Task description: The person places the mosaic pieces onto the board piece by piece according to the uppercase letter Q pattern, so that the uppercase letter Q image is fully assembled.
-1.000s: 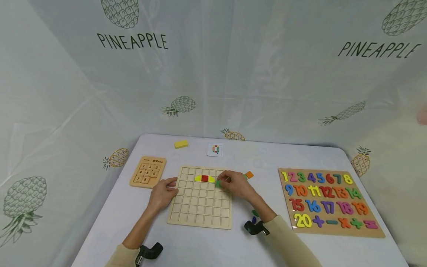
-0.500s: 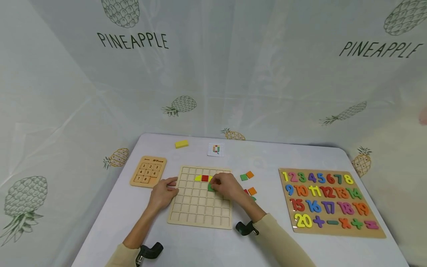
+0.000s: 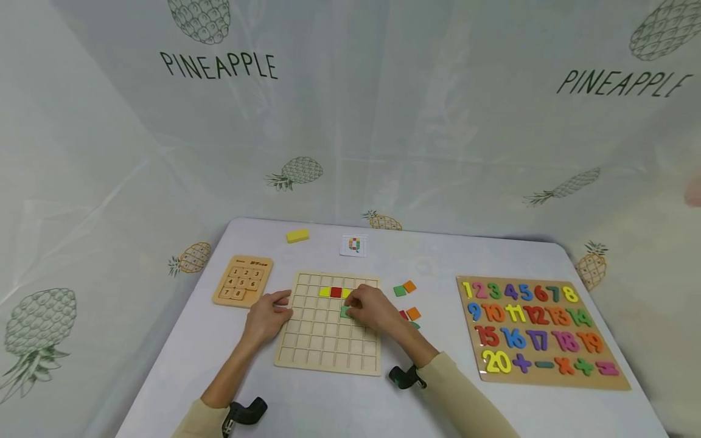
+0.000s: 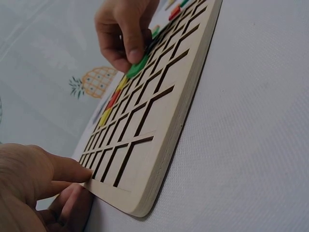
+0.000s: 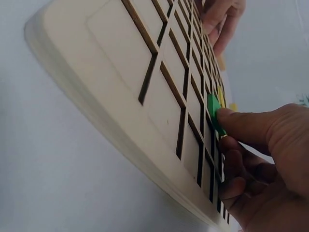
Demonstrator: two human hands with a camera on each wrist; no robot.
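Right hand point(image 3: 373, 309): grip pinching green tile point(image 3: 344, 312) at wooden grid board point(image 3: 328, 350), near red tile point(image 3: 336, 292). Left hand point(image 3: 265, 317): touching board's left edge, thumb and finger apart.

The right hand point(image 3: 373, 308) pinches a green tile point(image 5: 213, 107) — over a gridded board point(image 3: 330, 344).

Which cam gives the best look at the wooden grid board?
Head: it shows the grid board from above with all four corners in frame, only partly hidden by the right hand. Left wrist: steep slant, cut off at the top edge. Right wrist: close-up of one corner and some cells, also cut off.
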